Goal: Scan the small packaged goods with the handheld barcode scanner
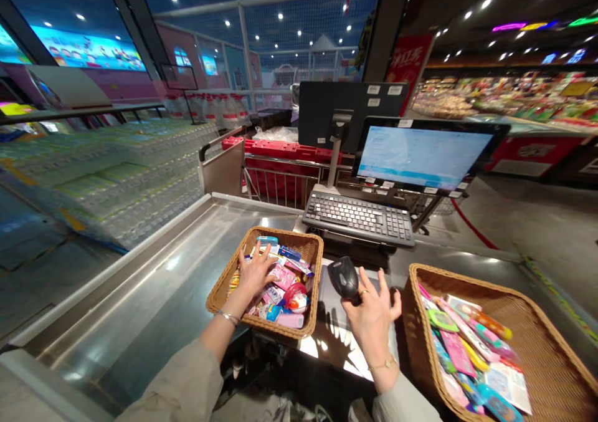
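Observation:
My left hand [255,278] lies over the left wicker basket [213,297], its fingers spread on the small packets inside. Among the packets are a pink packet [284,277], a blue one [289,254] and a red and clear round pack [296,297]. My right hand [374,316] is to the right of this basket, above the counter. Between its thumb and forefinger sits a black handheld barcode scanner [342,277], while the other fingers stand spread. The scanner's handle is mostly hidden by the hand.
A second wicker basket [555,328] at the right holds several colourful packaged items. Behind the scanner stand a black keyboard [359,216] and a lit monitor [420,157]. A metal counter [154,297] with a raised rim runs along the left. A shopping cart [280,182] stands beyond it.

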Available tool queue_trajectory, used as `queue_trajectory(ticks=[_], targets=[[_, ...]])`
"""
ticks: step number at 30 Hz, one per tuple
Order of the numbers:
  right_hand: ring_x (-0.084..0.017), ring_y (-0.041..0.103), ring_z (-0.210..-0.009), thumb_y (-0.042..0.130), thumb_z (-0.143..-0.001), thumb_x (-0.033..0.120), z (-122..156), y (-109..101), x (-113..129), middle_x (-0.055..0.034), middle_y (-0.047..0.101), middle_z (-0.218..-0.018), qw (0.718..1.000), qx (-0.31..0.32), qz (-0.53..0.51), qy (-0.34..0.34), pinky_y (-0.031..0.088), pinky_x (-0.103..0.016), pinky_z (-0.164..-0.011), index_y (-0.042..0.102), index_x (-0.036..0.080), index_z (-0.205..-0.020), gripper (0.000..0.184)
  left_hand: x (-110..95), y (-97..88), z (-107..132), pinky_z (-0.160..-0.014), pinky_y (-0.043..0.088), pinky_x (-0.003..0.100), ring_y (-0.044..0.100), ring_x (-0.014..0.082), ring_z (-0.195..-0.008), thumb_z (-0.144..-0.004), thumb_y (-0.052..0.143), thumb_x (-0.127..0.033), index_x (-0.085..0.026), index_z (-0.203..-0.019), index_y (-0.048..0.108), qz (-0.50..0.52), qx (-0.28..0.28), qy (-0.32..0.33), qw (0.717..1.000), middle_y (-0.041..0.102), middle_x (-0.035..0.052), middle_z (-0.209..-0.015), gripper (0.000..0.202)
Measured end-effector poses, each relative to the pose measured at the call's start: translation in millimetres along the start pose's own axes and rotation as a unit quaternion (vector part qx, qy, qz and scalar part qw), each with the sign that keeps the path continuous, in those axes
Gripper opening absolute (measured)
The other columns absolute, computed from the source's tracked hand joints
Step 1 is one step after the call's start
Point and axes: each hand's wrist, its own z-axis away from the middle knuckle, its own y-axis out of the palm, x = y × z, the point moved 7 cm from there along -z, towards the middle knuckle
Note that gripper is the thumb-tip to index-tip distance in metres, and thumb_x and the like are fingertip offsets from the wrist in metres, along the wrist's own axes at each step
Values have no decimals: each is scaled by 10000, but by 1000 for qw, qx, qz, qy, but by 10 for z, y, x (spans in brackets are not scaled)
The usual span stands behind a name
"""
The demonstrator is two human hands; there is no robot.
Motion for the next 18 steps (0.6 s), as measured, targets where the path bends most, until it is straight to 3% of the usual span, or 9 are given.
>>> queue_trajectory(ticks=[6,18], targets=[[-313,332,-1367,537,-750,277,-5,19,37,-32,648,-1250,1000,10,1,3,113,-591,-1075,688,254,-917,226,13,37,-3,-1047,-22,774,116,434,-1456,-656,760,-579,-402,-1332,525,-49,40,42,997,262,88,-1583,737],[-324,328,-1364,528,-751,269,21,14,-33,-33,636,-1269,1000,13,11,4,115,-591,-1068,677,246,-935,238,76,237,-145,-1057,-34,755,75,446,-1458,-592,803,-574,-436,-1338,511,-45,85,66,993,263,84,-1587,813]])
